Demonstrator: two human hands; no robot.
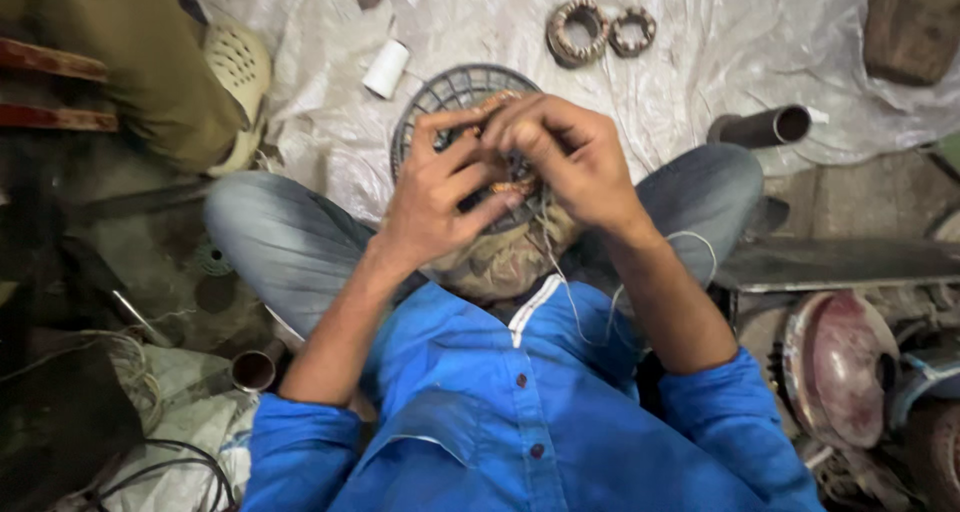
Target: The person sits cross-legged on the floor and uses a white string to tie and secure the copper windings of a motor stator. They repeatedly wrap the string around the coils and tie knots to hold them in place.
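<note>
I look down from the head camera at someone seated cross-legged on the floor in a blue shirt (500, 412) and grey trousers. My left hand (440, 197) and right hand (565, 157) meet in the middle of the view, just above the lap. Both close with bent fingers around a copper-wound motor coil (512, 185), which sits between the palms and is mostly hidden by them; only a sliver of orange winding shows. A thin pale thread (572, 297) hangs from the hands down toward the shirt.

Just beyond the hands, a dark wire fan guard (445, 90) lies on a crumpled white plastic sheet (700, 42) that covers the far part of the floor. On that sheet, to the far left of the guard, rests a white spool (386, 68); farther back and right sit two ring-shaped windings (598, 30). A dark metal tube (762, 127) lies to the right, near the knee.

The near floor is dim and cluttered: a second pipe (256, 368) at near left, cables and rags beside it, and a round reddish metal cover (838, 367) at near right. Another person's leg in olive trousers (150, 62) fills the far left corner.
</note>
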